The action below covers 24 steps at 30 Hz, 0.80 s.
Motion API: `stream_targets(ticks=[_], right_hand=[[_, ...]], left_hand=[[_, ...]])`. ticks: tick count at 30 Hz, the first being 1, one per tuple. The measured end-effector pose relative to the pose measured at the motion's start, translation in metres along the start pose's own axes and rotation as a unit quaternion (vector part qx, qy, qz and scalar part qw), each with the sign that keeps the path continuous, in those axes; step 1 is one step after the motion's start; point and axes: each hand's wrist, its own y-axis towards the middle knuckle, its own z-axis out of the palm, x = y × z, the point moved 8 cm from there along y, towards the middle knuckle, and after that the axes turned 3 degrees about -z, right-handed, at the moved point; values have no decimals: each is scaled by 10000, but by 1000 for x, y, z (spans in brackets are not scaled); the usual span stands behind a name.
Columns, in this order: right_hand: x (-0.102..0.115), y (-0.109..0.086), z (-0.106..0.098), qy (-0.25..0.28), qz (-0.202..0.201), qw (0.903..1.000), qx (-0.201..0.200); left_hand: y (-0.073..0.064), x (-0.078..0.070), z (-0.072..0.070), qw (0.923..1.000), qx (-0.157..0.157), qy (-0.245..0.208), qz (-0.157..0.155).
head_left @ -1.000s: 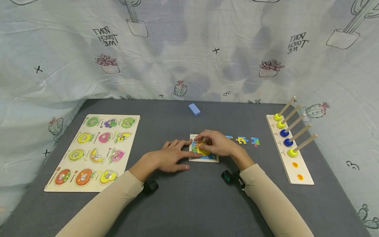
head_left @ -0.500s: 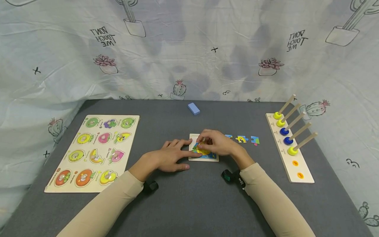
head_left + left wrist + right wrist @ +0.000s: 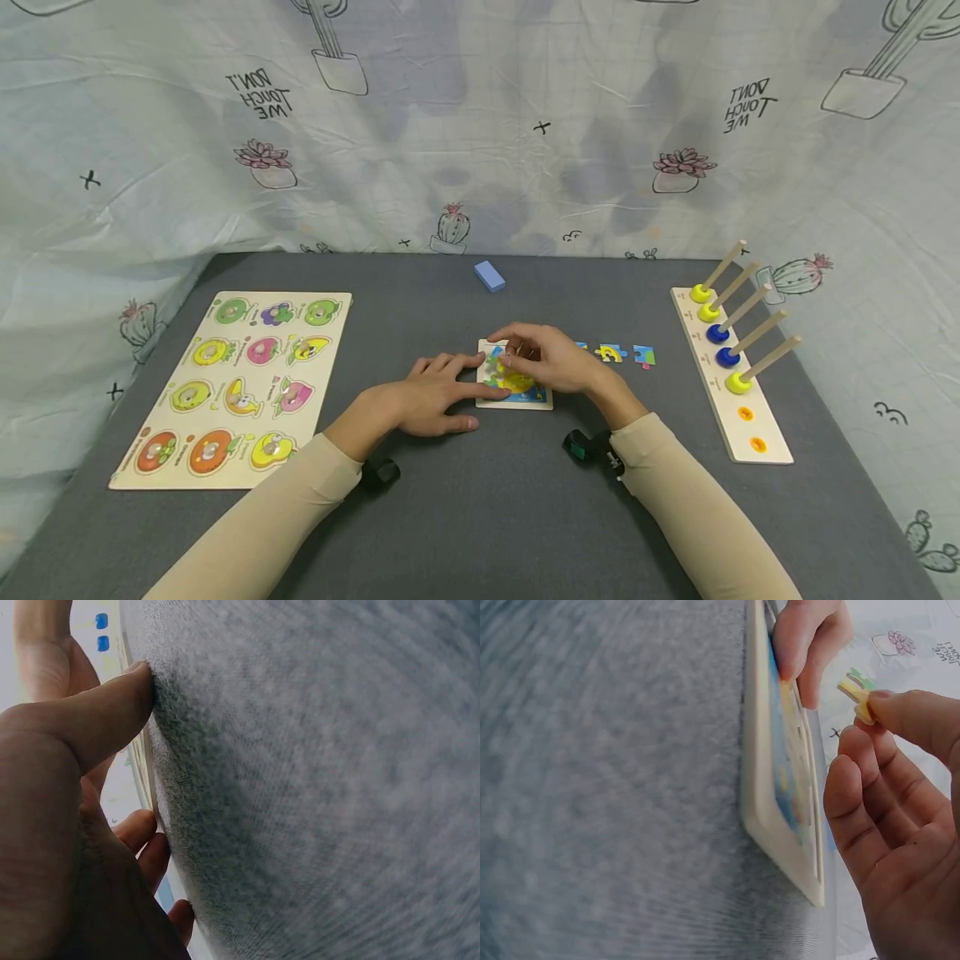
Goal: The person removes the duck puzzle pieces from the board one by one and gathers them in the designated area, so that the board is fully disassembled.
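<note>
Flat on the table, my left hand [image 3: 433, 400] has its fingers spread, and the fingertips rest on the left edge of a small wooden jigsaw tray [image 3: 517, 407]. The tray holds a blue and yellow picture, partly covered by the hands. Over it, my right hand [image 3: 557, 360] pinches a yellow and green jigsaw piece [image 3: 852, 691] between thumb and index finger. The right wrist view shows that piece apart from the tray and tilted. To the right lie loose jigsaw pieces [image 3: 611, 353], one of them half hidden by the right hand.
A large fruit puzzle board [image 3: 318, 392] lies on the left. On the right stands a wooden peg board [image 3: 738, 425] with upright sticks and yellow and blue rings. A blue block [image 3: 490, 276] sits near the back edge; a patterned cloth [image 3: 420, 108] hangs behind the table.
My right hand has lifted slightly from the tray, raising the pinched jigsaw piece with it. My left hand stays in place on the tray's edge.
</note>
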Motion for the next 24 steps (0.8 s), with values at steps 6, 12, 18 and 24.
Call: stream_targets(ticks=[6,12,18,24], right_hand=[[8,0,-7,-74,-9,10000,-45],[17,-4,-16,-65,69,10000,-17],[22,-11,-23,224,37,9997,-72],[25,-19,-27,538,93,9985,-35]], left_hand=[[0,0,-1,10000,-19,10,24],[1,0,0,10000,-49,6,13],[1,2,1,10000,-65,55,-1],[1,1,2,10000,-70,14,35]])
